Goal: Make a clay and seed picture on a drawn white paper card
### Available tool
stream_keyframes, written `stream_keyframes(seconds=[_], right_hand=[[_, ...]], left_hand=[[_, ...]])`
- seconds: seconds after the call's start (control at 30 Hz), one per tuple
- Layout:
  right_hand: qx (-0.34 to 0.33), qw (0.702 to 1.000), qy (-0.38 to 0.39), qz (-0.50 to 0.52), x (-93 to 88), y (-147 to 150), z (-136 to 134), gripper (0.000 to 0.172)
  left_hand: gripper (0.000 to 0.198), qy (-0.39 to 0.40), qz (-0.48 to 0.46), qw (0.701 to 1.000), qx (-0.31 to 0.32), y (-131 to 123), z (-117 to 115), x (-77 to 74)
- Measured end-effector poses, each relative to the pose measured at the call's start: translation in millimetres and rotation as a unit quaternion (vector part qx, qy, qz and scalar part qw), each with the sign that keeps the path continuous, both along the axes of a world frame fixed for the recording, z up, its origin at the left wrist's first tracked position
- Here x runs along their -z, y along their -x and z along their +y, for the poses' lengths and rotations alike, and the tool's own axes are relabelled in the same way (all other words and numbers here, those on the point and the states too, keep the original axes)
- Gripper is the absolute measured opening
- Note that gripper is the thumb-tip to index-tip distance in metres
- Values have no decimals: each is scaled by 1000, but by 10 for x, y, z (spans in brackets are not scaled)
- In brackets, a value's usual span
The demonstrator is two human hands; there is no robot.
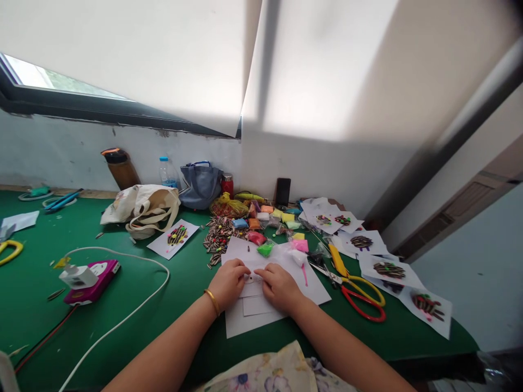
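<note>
My L hand (229, 283) and R hand (280, 287) rest on white paper sheets (255, 321) on the green worktop (36, 283), fingers (245, 270) curled down, nearly meeting over a small white paper bit (250, 278), can't tell if pinched. Just ahead, a clear bag w/ green clay (265, 250) sits by loose sunflower seeds (218, 237); further back, blue tote bag (200, 186) and cream canvas tote (141, 209), contents hidden

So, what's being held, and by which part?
Left hand and right hand seem to pinch a small white paper piece by its edges, partly hidden.
</note>
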State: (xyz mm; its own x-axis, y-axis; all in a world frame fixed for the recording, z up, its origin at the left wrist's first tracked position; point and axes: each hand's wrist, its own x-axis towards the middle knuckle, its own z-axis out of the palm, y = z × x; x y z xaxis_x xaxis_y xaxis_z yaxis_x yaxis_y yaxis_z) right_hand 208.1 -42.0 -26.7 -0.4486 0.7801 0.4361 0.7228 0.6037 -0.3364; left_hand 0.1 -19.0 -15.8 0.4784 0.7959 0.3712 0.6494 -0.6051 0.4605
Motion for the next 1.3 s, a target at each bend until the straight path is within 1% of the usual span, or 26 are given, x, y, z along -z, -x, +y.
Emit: stream_keyframes(seconds=[0.4, 0.8, 0.97, 1.17, 1.3], right_hand=[[8, 1000, 8, 12, 47, -27, 28, 40], [4, 999, 27, 26, 24, -32, 21, 40], [7, 999, 31, 24, 29, -40, 24, 39], [8, 999, 44, 28, 24, -50, 20, 39], [6, 998, 53, 41, 12, -55, 19, 39]], left_hand=[[21, 23, 5, 1000, -17, 6, 3, -6], [20, 59, -42, 997, -39, 15, 46, -26], [18, 55, -53, 996, -55, 27, 64, -42], [18, 40, -60, 995, -70, 39, 90, -26], [18, 46, -53, 995, -72, 42, 87, -23]])
